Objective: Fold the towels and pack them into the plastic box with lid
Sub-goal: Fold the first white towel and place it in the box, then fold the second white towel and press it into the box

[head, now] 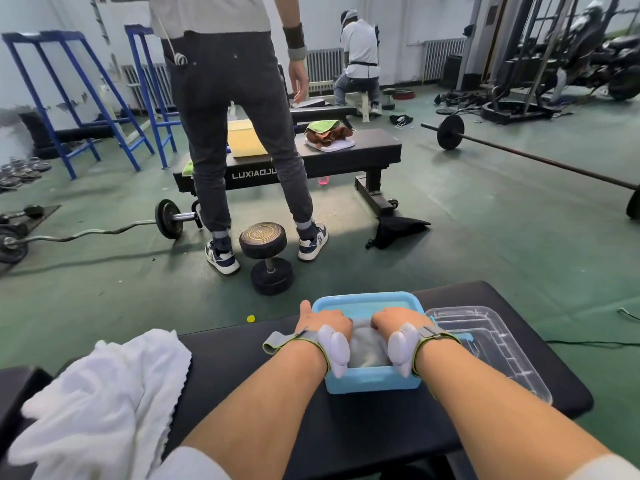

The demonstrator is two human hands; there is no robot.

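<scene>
A light blue plastic box [370, 382] stands on the black padded bench [263, 358] in front of me. Inside it lies a folded grey towel [367, 344]. My left hand [323, 322] and my right hand [398, 320] are both down in the box, fingers curled on the towel's far edge, one at each side. A clear plastic lid [491, 344] lies flat on the bench just right of the box. A loose white towel [104, 393] is heaped at the bench's left end, apart from both hands.
A person stands with their back to me near a dumbbell [266, 258] on the green floor. Beyond is another black bench [346, 154] with towels on a white tray [329, 135] and a yellow box [244, 138]. Barbells lie left and right; another person sits at the back.
</scene>
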